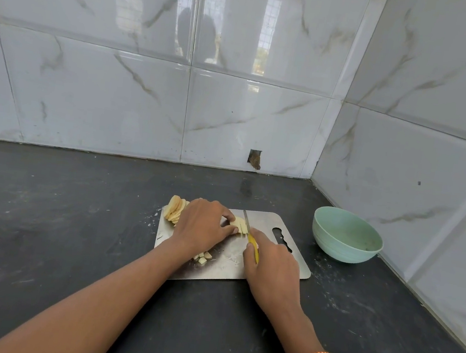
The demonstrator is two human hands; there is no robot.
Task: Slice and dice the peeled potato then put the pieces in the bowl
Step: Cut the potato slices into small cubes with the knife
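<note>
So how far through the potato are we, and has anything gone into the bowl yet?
Done: the potato is sliced, with a stack of slices at the board's far left and a few diced cubes near its front. In hand: the left hand steadies some slices while the right hand cuts with the knife. Left: more dicing; the green bowl looks empty.
</note>
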